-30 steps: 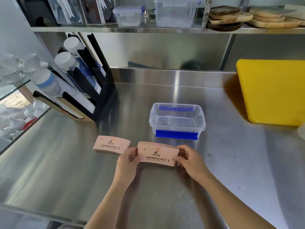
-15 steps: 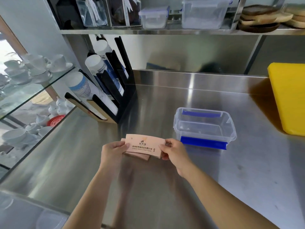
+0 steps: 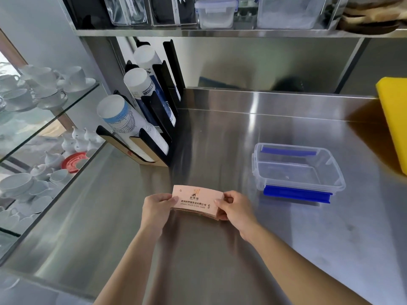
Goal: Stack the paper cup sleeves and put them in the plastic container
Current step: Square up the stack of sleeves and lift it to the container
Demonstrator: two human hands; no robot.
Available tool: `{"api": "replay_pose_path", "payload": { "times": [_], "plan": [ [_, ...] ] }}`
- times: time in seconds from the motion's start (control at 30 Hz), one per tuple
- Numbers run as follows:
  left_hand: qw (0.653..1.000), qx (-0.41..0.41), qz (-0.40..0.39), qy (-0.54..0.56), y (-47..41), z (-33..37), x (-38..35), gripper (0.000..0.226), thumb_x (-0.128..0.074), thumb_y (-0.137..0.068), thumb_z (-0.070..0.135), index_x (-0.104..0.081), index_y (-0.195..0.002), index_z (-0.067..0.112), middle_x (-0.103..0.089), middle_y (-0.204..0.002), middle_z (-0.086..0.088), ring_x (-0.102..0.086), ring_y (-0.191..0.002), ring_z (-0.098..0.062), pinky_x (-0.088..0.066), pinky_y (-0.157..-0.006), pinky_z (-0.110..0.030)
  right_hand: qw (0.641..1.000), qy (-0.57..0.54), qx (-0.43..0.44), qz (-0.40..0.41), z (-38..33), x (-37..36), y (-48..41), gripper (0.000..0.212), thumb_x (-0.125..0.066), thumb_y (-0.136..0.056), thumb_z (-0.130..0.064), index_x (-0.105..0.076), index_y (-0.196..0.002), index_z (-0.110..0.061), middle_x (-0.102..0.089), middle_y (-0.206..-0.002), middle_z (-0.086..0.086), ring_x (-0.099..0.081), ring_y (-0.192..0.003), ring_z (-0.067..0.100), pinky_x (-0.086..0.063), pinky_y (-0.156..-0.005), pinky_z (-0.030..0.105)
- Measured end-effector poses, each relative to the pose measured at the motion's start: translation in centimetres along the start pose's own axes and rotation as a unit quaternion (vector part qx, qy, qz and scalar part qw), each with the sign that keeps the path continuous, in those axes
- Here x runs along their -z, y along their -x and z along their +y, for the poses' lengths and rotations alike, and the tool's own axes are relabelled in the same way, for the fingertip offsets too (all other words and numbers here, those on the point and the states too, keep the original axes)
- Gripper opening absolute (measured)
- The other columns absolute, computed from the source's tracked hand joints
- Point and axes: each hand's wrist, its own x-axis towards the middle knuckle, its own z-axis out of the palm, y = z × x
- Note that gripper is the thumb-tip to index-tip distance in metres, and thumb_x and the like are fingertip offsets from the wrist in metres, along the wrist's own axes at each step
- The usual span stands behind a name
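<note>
A stack of flat pink paper cup sleeves (image 3: 196, 201) with printed text is held low over the steel counter (image 3: 220, 249), just in front of me. My left hand (image 3: 156, 208) pinches its left end and my right hand (image 3: 233, 208) pinches its right end. Whether the stack rests on the counter I cannot tell. A clear plastic container (image 3: 296, 170) with blue clips sits open and empty to the right of the stack, about a hand's width from my right hand.
A black cup dispenser rack (image 3: 152, 119) with paper cups stands at the back left. A yellow board (image 3: 394, 119) leans at the far right. Glass shelves (image 3: 44, 119) with white cups and teapots run along the left. A steel shelf (image 3: 220, 31) hangs overhead.
Both hands carried the held stack left onto the second pile of sleeves; the two piles are now one stack. The view swung left, so the container sits further right.
</note>
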Motion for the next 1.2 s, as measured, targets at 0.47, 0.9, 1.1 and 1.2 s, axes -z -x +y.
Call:
{"api": "replay_pose_path", "payload": {
  "times": [0.47,0.9,1.1,1.2],
  "plan": [
    [0.977,0.091,-0.117,-0.154,-3.7,1.5,-0.3,0.035,-0.079,-0.065,0.023,-0.067,-0.091,0.002,-0.068,-0.084,-0.009,-0.060,-0.075,-0.019,-0.054,-0.064,-0.027,0.987,0.141,-0.079,0.017,0.9,-0.4,-1.8,0.041,-0.073,-0.069,-0.038,-0.063,-0.091,-0.004,-0.070,-0.095,0.013,-0.061,-0.073,0.023,-0.041,-0.055,0.028],
    [0.963,0.035,-0.258,-0.071,-1.0,-0.6,-0.5,0.057,-0.075,-0.073,0.009,-0.041,-0.118,0.006,-0.059,-0.116,-0.008,-0.057,-0.104,-0.018,-0.052,-0.083,-0.020,0.998,-0.038,-0.001,-0.042,0.6,2.4,-0.6,0.043,-0.073,-0.071,0.008,-0.045,-0.095,-0.015,-0.061,-0.098,0.005,-0.058,-0.089,0.018,-0.049,-0.079,0.026],
    [0.967,-0.081,-0.237,0.055,2.0,-1.4,-3.1,0.046,-0.057,-0.077,-0.019,-0.039,-0.113,0.005,-0.058,-0.112,-0.015,-0.058,-0.100,-0.025,-0.056,-0.083,-0.024,0.996,0.032,0.085,-0.023,1.7,4.3,1.2,0.051,-0.068,-0.080,0.001,-0.048,-0.118,-0.026,-0.060,-0.110,-0.011,-0.056,-0.110,0.009,-0.047,-0.101,0.034],
    [0.969,-0.075,-0.227,0.054,2.6,-2.0,-4.2,0.048,-0.063,-0.075,-0.015,-0.050,-0.103,0.022,-0.064,-0.105,-0.005,-0.059,-0.103,-0.023,-0.050,-0.093,-0.036,0.994,0.064,0.090,-0.018,2.4,5.3,1.7,0.048,-0.066,-0.082,-0.002,-0.049,-0.120,-0.025,-0.060,-0.114,-0.010,-0.056,-0.114,0.010,-0.047,-0.102,0.034]
  ]
}}
